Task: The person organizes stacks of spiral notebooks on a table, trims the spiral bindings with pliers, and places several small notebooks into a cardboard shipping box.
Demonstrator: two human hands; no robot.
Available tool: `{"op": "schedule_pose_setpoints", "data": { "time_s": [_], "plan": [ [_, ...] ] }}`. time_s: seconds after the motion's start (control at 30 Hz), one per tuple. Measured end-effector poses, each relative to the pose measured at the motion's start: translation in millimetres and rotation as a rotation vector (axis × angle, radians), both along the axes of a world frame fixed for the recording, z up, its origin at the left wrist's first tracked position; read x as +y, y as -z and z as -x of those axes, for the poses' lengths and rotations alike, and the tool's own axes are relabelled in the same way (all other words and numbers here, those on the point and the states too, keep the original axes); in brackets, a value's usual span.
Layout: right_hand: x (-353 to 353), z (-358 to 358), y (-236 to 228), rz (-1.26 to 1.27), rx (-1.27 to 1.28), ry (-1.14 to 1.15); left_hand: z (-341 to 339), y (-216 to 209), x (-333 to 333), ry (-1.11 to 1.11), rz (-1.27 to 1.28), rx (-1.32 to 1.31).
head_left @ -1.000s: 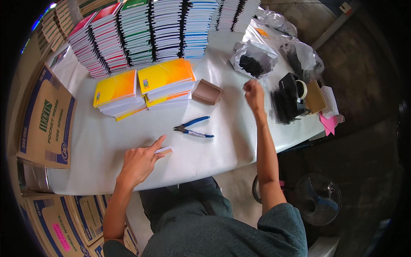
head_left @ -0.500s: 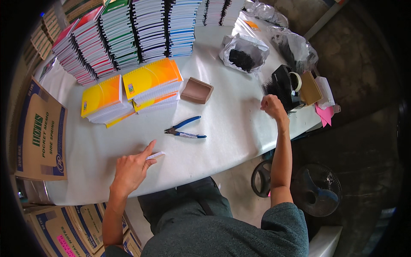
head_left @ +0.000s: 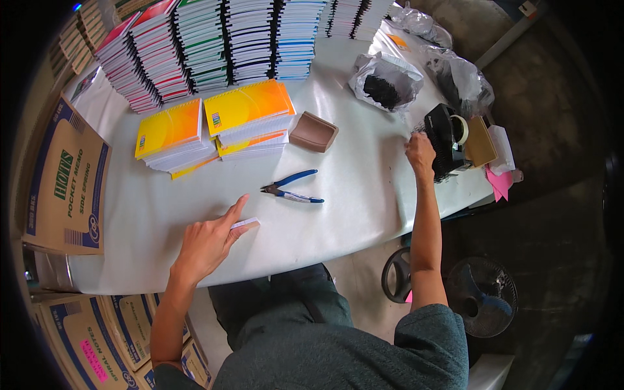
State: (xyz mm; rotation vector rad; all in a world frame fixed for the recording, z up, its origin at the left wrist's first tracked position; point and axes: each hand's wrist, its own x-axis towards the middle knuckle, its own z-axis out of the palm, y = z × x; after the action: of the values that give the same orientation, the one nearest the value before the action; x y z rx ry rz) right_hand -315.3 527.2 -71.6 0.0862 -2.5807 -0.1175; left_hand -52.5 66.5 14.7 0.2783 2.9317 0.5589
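At the right edge of the counter, right hand is curled shut at a bundle of black spiral binding coils beside the tape dispenser; looks like fingers pinch one coil, but the grip itself is hidden behind the knuckles. Left hand lies open and flat, index finger extended, fingertips pinning a small white pad near the front edge. Judgement: pull a single coil straight out so the neighbours don't tangle or drag off the edge, and keep the left hand down so the pad stays put. Blue-handled pliers lie between the hands, untouched; brown tray and yellow notebook stacks sit further back, well apart. Hard to read: coil count, what is in the plastic bags, and the pad's binding edge. Cardboard boxes are cut off at left.
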Motion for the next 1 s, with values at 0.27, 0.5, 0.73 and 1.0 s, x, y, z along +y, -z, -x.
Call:
{"op": "schedule_pose_setpoints", "data": {
  "time_s": [0.27, 0.5, 0.73, 1.0],
  "plan": [
    [19.1, 0.6, -13.1, -0.087, -0.109, -0.016, -5.5, 3.3, -1.4, 0.056, -0.008, 0.076],
    [-11.1, -15.5, -46.0, 0.146, -0.203, -0.109, -6.0, 2.2, -5.5, 0.027, 0.018, 0.005],
    [-27.3, -26.7, -54.7, 0.109, -0.108, -0.195, -5.5, 3.4, -4.1, 0.014, 0.004, -0.028],
    [-52.4, -38.7, -63.5, 0.213, -0.037, -0.413, -7.1, 5.7, -6.0, -0.008, 0.000, -0.022]
  ]
}}
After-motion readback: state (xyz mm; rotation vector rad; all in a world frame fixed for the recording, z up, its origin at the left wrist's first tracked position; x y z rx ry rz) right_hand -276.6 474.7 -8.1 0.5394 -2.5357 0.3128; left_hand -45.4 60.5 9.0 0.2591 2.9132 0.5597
